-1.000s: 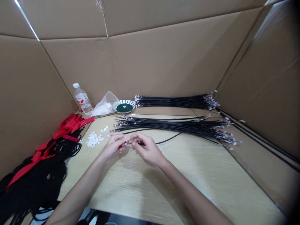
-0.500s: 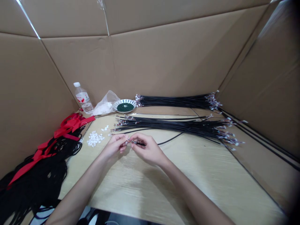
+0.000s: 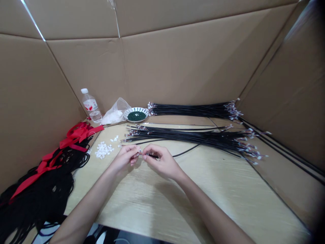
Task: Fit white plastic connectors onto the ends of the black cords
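My left hand (image 3: 127,157) is closed in a pinch on a small white connector (image 3: 139,151), partly hidden by the fingertips. Just right of it, my right hand (image 3: 161,161) pinches the stripped end of a black cable (image 3: 186,152), where thin coloured wires show. The wire ends meet the connector between the two hands; whether they sit inside it I cannot tell. From my right hand the cable curves back towards a bundle of black cables (image 3: 182,135) behind. Loose white connectors (image 3: 103,149) lie in a small pile left of my left hand.
Behind stand a water bottle (image 3: 91,105), a plastic bag (image 3: 114,115) of white pieces and a plate (image 3: 146,118) with dark green bits. Another cable bundle (image 3: 190,109) lies along the cardboard wall (image 3: 182,64). Black cables with red straps (image 3: 78,134) heap at left.
The fingertips of my right hand have shifted slightly, and less of the coloured wires shows between the hands. The whole view has moved a little.
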Demonstrator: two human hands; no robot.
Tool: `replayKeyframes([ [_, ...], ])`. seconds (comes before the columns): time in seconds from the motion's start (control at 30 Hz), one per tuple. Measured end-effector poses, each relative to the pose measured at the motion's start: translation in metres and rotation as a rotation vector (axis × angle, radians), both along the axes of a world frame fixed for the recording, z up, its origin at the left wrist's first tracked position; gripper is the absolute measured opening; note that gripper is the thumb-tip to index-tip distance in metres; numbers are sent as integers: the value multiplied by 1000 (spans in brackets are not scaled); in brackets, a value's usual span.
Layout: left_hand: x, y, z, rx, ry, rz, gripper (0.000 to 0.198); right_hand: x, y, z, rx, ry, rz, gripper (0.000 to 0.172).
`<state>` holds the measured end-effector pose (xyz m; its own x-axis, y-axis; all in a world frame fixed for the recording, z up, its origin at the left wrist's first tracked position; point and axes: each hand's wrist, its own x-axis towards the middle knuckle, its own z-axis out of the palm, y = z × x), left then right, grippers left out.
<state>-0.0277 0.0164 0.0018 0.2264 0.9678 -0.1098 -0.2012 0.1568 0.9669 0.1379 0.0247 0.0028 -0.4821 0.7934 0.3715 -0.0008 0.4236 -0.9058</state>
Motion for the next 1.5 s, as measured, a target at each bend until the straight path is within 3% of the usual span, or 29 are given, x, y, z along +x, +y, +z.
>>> replayKeyframes([
  [0.13, -1, 0, -1, -3, 8, 16, 42, 1, 0, 4, -26, -11, 20, 13],
  [0.27, -2, 1, -2, 19, 37, 7, 42, -2, 0, 2, -46, -40, -55, 22],
  [0.47, 0, -2, 2, 13, 33, 34, 41, -5, -3, 0, 8, -79, -102, 5],
  [1.0, 2, -3, 6, 6, 28, 35, 42, -2, -3, -3, 297, -225, -143, 10],
  [1.5, -1, -3, 3, 28, 22, 28, 40, -3, -3, -1, 83, -202, -69, 10],
])
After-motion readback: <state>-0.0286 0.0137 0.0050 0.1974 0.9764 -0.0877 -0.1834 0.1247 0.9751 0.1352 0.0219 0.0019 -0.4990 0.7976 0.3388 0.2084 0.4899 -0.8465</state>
